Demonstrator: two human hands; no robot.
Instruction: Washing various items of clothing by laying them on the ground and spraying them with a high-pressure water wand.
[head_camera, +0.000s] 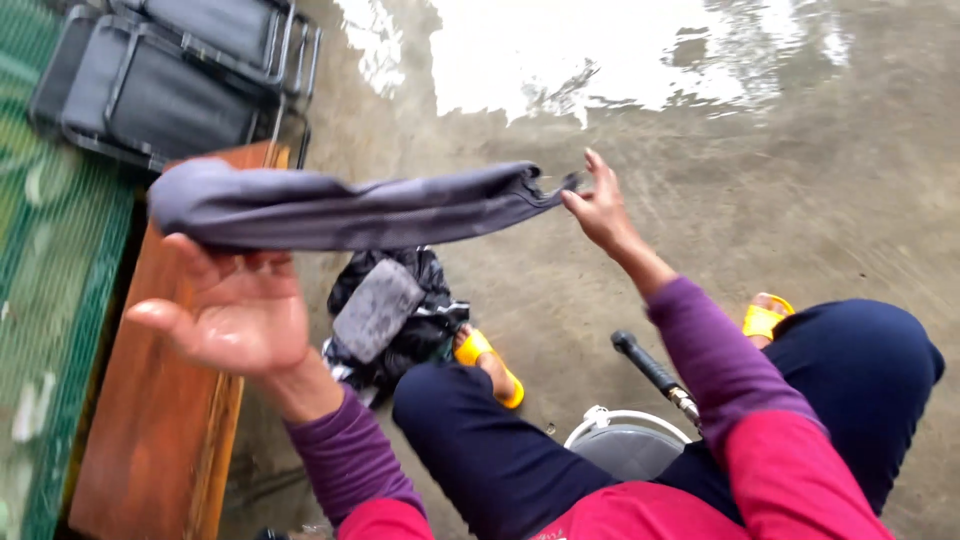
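A grey cloth, twisted into a long roll, stretches between my two hands above a wet concrete floor. My left hand is palm up under the cloth's left end, fingers spread, with the cloth draped over the fingertips. My right hand pinches the cloth's right end between thumb and fingers. Below the cloth lies a pile of dark clothes with a grey piece on top.
A wooden bench runs along the left, beside green mesh. Folded dark chairs lean at the top left. A white-rimmed basin and a black hose nozzle sit between my knees. Water pools ahead.
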